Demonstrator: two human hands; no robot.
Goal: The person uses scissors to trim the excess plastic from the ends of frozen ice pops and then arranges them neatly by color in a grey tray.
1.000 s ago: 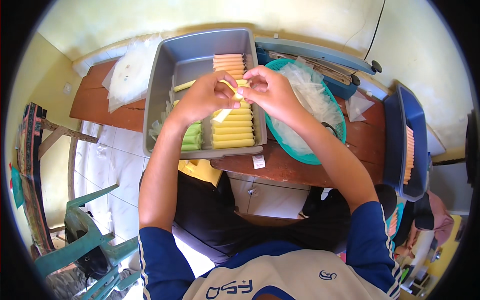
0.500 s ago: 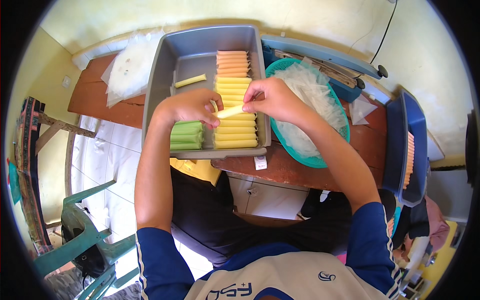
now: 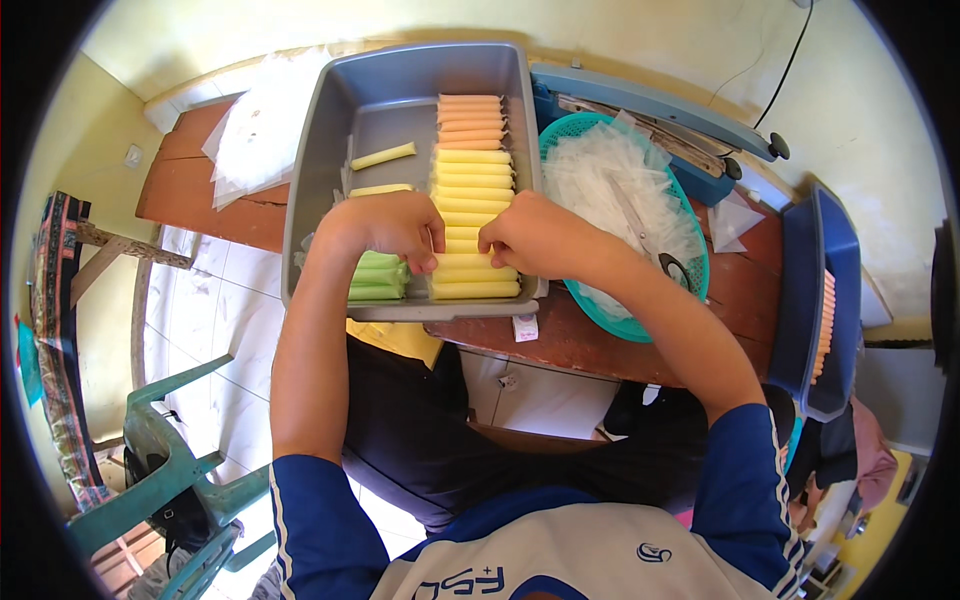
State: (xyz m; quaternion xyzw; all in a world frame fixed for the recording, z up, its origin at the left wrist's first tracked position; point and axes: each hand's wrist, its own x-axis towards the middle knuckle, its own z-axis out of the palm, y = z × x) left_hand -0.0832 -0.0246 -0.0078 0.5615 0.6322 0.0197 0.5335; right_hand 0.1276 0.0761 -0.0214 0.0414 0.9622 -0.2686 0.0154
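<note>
Our left hand (image 3: 398,226) and right hand (image 3: 535,235) have lowered to the yellow tubes (image 3: 474,274) — likely stacking one. We can't tell whether either grips.

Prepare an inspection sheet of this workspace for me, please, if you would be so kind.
Surface: red-brown wooden table, with things standing on it.
Job's things: grey tray holding yellow tubes, orange tubes and green tubes.
Clutter: turquoise basket of clear plastic bags, with scissors lying on them.
Hands: left hand and right hand at opposite ends of the row of yellow tubes; grip unclear.
Cables: black cable against the wall.
Surroundings: green chair at lower left; blue bin with more orange tubes at right.
</note>
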